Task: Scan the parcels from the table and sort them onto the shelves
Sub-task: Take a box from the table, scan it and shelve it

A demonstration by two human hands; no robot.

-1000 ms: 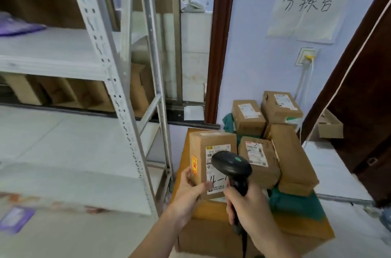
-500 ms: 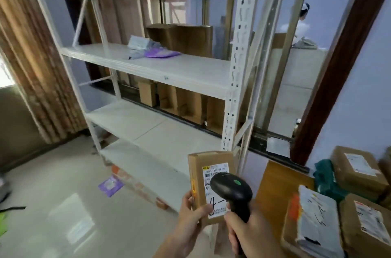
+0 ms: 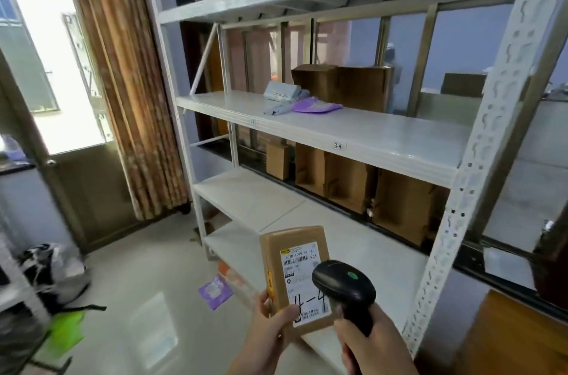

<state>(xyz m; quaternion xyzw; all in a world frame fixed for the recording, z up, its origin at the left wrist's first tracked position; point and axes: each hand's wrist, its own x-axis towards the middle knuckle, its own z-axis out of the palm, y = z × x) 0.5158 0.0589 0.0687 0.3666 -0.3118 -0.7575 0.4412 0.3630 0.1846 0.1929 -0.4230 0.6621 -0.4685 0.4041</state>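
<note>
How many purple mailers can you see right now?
2: one purple mailer lies on the middle shelf beside a grey mailer; another lies on the floor by the rack. Others may be hidden.

- We have one wide-angle view, worn on the head, looking forward and down.
- It sits close above our left hand (image 3: 270, 317) and right hand (image 3: 365, 341), low in the frame.
- Beyond the fingertips it faces the white metal shelving (image 3: 353, 131), near enough to fill the right half.
- Left of the fingers, farther off, it takes in the curtain (image 3: 123, 82) and window (image 3: 46, 67).
- Straight lines bow toward the edges.
</note>
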